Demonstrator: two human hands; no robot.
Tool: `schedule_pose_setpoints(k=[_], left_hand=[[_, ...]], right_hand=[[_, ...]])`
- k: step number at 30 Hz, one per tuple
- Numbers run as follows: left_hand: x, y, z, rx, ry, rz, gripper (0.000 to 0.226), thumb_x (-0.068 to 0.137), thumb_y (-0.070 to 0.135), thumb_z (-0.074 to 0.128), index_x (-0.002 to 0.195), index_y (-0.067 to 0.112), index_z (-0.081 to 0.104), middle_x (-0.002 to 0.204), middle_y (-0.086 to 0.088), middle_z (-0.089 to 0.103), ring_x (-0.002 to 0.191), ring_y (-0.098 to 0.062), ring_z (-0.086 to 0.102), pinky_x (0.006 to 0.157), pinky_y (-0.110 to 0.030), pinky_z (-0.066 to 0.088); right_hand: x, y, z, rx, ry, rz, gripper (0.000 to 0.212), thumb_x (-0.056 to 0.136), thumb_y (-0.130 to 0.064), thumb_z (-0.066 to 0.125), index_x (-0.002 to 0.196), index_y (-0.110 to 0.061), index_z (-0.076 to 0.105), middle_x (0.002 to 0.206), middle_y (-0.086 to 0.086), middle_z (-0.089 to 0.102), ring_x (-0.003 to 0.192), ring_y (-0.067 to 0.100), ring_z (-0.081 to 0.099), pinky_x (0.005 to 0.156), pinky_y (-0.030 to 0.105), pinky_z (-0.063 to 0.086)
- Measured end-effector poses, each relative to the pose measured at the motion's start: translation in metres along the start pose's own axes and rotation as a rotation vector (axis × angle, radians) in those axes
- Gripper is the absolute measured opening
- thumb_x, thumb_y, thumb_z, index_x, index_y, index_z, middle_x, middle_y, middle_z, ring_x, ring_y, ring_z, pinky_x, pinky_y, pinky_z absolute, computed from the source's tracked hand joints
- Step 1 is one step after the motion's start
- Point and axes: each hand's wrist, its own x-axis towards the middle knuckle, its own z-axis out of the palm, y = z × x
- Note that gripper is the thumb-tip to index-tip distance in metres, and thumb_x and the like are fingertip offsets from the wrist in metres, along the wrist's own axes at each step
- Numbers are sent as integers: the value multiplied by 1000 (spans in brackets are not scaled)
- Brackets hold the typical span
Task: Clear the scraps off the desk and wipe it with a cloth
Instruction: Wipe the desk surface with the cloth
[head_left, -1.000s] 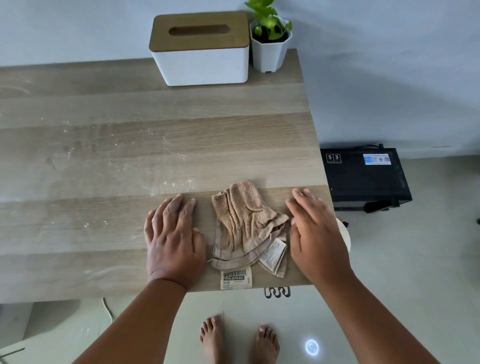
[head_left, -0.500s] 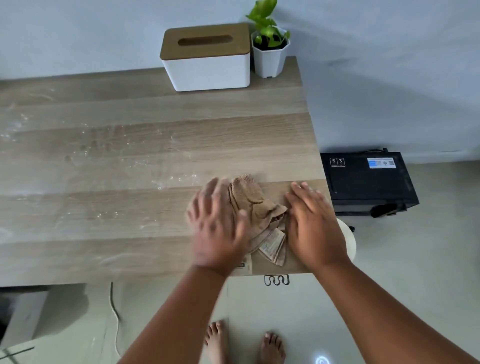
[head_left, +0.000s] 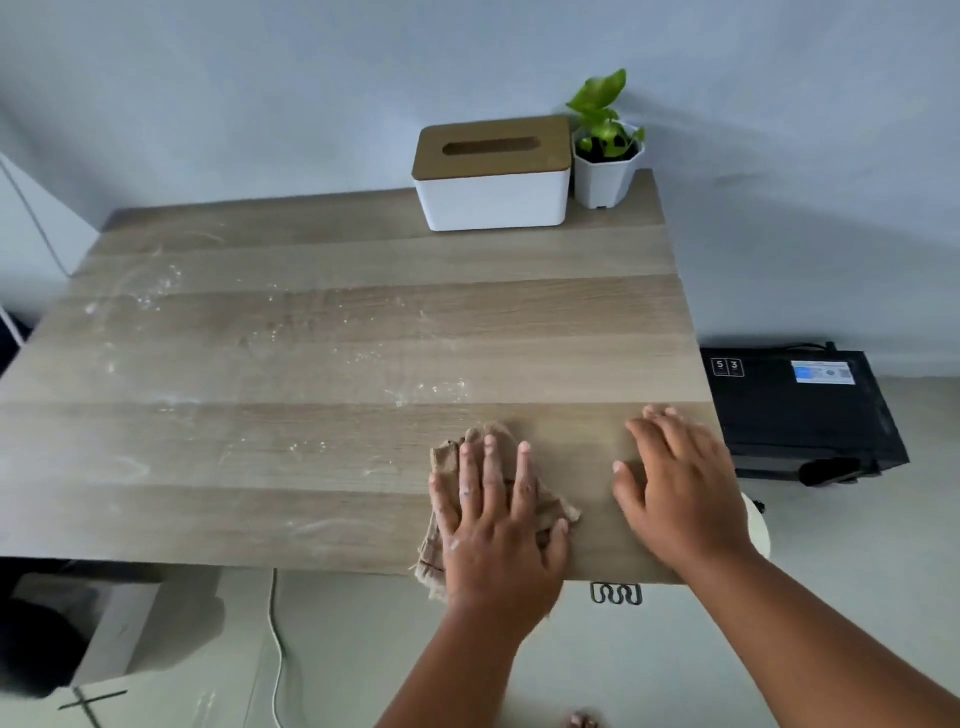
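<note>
A crumpled tan cloth (head_left: 448, 462) lies near the front edge of the wooden desk (head_left: 332, 332). My left hand (head_left: 498, 525) presses flat on top of it with straight, spread fingers, and cloth edges show on both sides of the hand. My right hand (head_left: 675, 483) rests flat on the bare desk at the front right corner, a little to the right of the cloth. White dusty smears and small specks (head_left: 426, 387) are scattered across the middle and left of the desk.
A white tissue box with a wooden lid (head_left: 493, 174) and a small potted plant (head_left: 605, 150) stand at the back right. A black printer (head_left: 800, 410) sits on the floor right of the desk. A bin (head_left: 78, 623) and a white cable (head_left: 278, 644) lie below the front edge.
My left hand moved from the bare desk onto the cloth and now covers it. The cloth has slid left, away from my right hand. The view has pulled back and turned left.
</note>
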Motion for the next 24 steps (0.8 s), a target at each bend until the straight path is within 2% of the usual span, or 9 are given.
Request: schedule_pose_setpoints(k=[3,4,6,8,11,14,16,21,24], left_hand=[[-6,-48,-9,37,-21,-73,97,84,71,47,164,24,18,173,-10,5,160,-33,-2,121,-68,13],[-1,-61,-12,53,-34,-108,100,85,75,42,165,24,13,173,-9,1,159,-33,-6,122,-68,12],[20,-76,-17,69,-60,-188,106,83,84,32,165,25,-1,173,-8,-7,158,-31,-15,123,-68,4],[44,-80,-20,62,-62,-250,115,77,89,31,163,26,-11,172,-10,-11,157,-33,-18,123,-67,-4],[69,-73,-21,60,-52,-250,114,77,89,30,164,26,-7,172,-13,-8,158,-35,-15,122,-67,-6],[79,-68,-19,58,-47,-140,98,89,83,18,165,23,2,173,-11,-6,159,-32,-13,123,-65,0],[79,-67,-19,54,-52,2,87,96,76,16,165,24,8,173,-8,-5,159,-29,-12,124,-63,3],[42,-92,-23,10,-58,379,64,103,53,39,162,30,29,174,-3,8,160,-29,6,121,-62,23],[19,-126,-29,0,-42,414,67,100,51,46,161,29,30,172,-2,16,159,-29,15,118,-62,30]], right_hand=[[21,-20,-4,-70,-58,85,54,79,-38,50,124,-13,67,120,14,61,112,39,54,101,52,43],[31,-28,-4,-72,-68,97,55,77,-37,49,124,-14,66,121,14,59,111,39,53,101,52,42],[49,-39,0,-63,-86,87,57,77,-39,45,126,-16,64,133,13,56,122,38,50,107,55,38],[67,-47,6,-52,-114,82,60,78,-40,41,130,-18,61,144,11,51,134,36,44,113,59,32],[86,-55,16,-49,-146,136,64,81,-41,34,138,-22,53,155,6,41,146,32,32,119,65,21],[102,-63,24,-47,-166,180,72,80,-44,23,147,-25,42,164,4,30,154,32,21,120,71,12],[108,-63,28,-52,-168,191,74,80,-46,19,150,-27,35,167,3,24,156,32,16,119,74,10],[109,-66,30,-59,-170,205,74,82,-44,24,153,-28,37,170,1,22,158,28,14,120,73,6],[111,-69,26,-53,-182,219,69,87,-44,27,153,-27,39,170,1,22,158,27,13,121,71,6]])
